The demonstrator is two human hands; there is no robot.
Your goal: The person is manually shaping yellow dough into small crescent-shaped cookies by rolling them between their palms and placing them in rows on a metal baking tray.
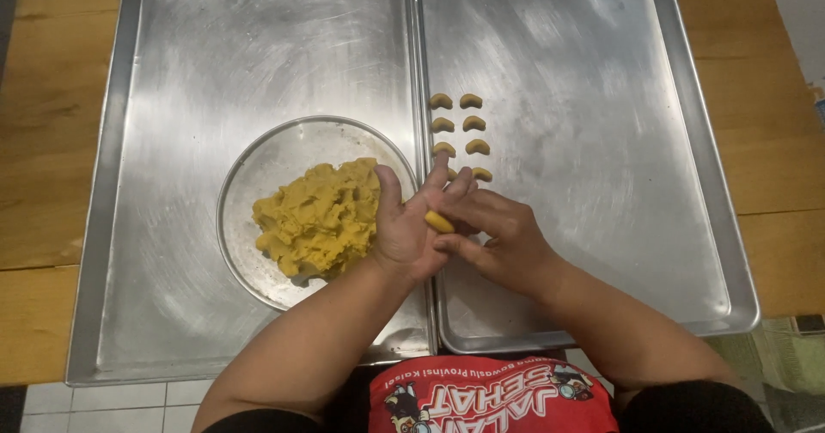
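Head view: open left hand (pixel 404 227) cradles a small yellow dough piece (pixel 439 222) on its palm; right hand (pixel 503 240) pinches it, beside a clear glass bowl (pixel 245 179) of yellow dough.

Dough piece (pixel 438 222): small, yellow, oblong, lying across the open left palm, pressed by right-hand fingertips. Dough mass (pixel 320 218): yellow, lumpy, heaped in glass bowl (pixel 249 171), beside the palm.

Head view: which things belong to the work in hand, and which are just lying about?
In use: small yellow dough piece between left hand and right hand; yellow dough mound in round glass bowl; crescent-shaped dough pieces on right metal tray.
Lying about: wooden table; tiled floor.
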